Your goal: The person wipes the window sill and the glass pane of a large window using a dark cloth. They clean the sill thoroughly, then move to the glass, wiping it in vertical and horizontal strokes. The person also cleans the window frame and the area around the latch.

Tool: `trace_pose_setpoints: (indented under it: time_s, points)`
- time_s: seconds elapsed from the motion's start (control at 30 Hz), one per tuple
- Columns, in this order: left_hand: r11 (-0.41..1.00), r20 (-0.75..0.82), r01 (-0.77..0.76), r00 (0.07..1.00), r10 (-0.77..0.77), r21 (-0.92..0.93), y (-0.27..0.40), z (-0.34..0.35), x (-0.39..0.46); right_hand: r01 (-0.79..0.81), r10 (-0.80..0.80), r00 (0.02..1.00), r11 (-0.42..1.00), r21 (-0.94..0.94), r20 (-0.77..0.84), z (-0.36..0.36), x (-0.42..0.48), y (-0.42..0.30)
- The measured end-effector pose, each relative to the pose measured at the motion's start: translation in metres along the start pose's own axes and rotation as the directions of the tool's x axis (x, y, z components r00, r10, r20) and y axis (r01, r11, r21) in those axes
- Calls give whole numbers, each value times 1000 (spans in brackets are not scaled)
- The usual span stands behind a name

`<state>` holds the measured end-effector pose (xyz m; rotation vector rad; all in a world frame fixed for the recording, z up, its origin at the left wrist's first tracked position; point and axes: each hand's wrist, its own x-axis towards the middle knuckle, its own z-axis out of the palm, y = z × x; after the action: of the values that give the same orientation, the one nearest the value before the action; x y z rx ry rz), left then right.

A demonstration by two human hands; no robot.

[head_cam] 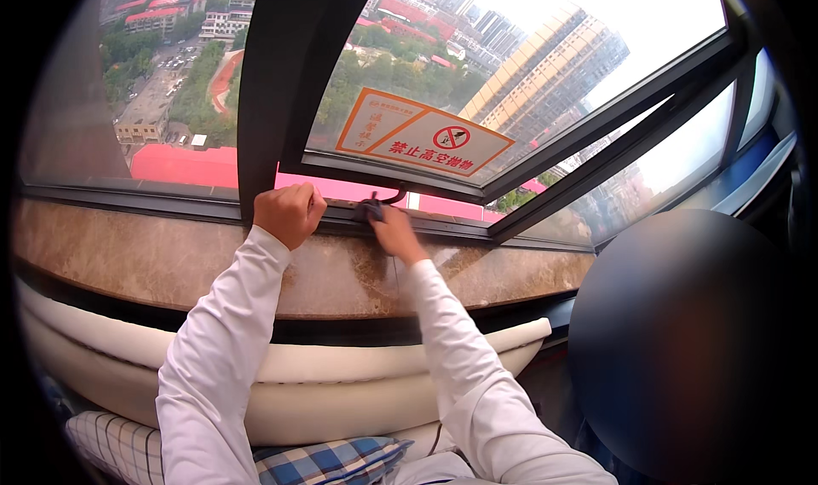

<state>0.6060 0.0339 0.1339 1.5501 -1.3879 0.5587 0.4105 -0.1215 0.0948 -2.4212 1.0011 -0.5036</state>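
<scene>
My left hand is curled into a fist at the foot of the dark vertical window post. Its fingertips are hidden, so any hold on the frame edge cannot be made out. In my right hand is a bunched dark cloth, pressed on the lower window frame. Just above the cloth is a curved dark window handle, below the outward-tilted window sash. The brown marble sill runs below both hands, with darker, wet-looking patches near the right one.
An orange-bordered warning sticker is on the sash glass. A cream sofa back stands between me and the sill. Plaid cushions lie on the sofa. Past the open gap is a long drop to red roofs. A blurred patch covers the right side.
</scene>
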Motion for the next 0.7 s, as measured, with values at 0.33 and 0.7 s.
trace_pose_setpoints:
  time_s: [0.33, 0.7]
  points:
    - [999, 34, 9, 999, -11, 38, -14, 0, -7, 223, -227, 973, 971, 86, 39, 53, 25, -63]
    - [997, -22, -17, 1000, 19, 79, -7, 10, -3, -317, 246, 910, 932, -179, -333, -132, -54, 211]
